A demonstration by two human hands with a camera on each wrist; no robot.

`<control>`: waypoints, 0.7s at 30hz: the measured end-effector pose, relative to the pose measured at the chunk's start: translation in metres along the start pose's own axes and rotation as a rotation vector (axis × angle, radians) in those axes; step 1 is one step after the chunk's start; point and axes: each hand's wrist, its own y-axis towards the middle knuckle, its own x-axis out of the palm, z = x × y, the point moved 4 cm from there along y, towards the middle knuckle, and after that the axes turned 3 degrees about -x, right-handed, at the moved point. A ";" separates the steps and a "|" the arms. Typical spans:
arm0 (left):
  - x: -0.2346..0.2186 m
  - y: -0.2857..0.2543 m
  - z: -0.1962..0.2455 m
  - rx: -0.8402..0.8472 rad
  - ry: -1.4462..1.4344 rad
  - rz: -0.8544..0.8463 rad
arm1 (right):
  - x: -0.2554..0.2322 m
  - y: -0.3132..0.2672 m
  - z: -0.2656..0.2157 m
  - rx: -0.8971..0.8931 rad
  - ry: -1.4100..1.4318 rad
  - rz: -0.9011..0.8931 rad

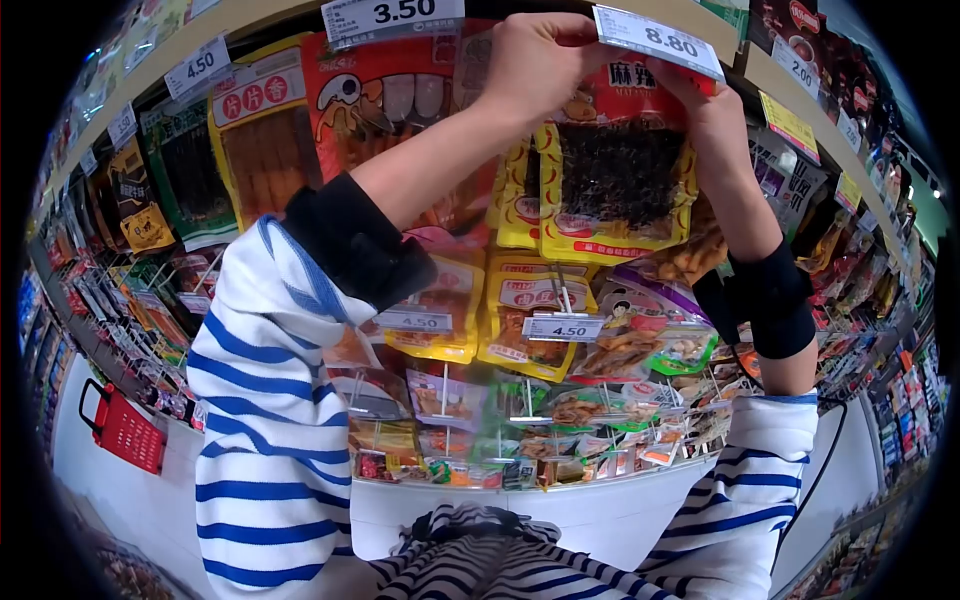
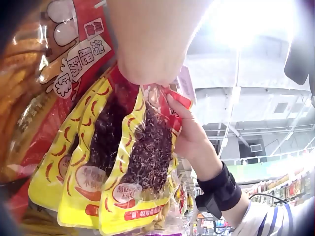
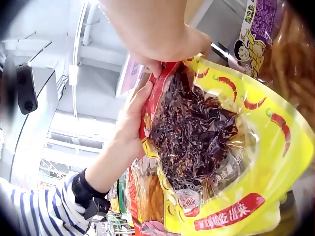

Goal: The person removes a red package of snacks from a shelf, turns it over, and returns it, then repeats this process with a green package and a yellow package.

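Front packet point(image 1: 620, 180): dark food is being shown through its clear window; the packet is being held upright by its red top, just below the 8.80 price tag point(image 1: 658, 43).
Left hand point(image 1: 548, 68): the packet's top left corner is being pinched between thumb and curled fingers.
Right hand point(image 1: 722, 140): the top right corner is being pinched, the thumb being laid across the red part.
Matching packets point(image 2: 93, 147): being partly covered by the front packet.
Large red packet point(image 1: 385, 110): being displayed beside them, behind the left forearm.
Red basket point(image 1: 132, 432): being supported by the floor.
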 end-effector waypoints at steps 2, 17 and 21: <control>0.004 0.004 0.004 -0.128 -0.049 -0.072 | -0.002 0.002 -0.001 -0.028 -0.007 0.015; 0.005 0.021 -0.027 -0.148 0.160 -0.033 | -0.014 0.016 0.011 0.032 -0.125 -0.012; 0.002 0.027 -0.032 -0.081 0.323 -0.012 | -0.014 0.018 0.015 -0.006 -0.127 -0.015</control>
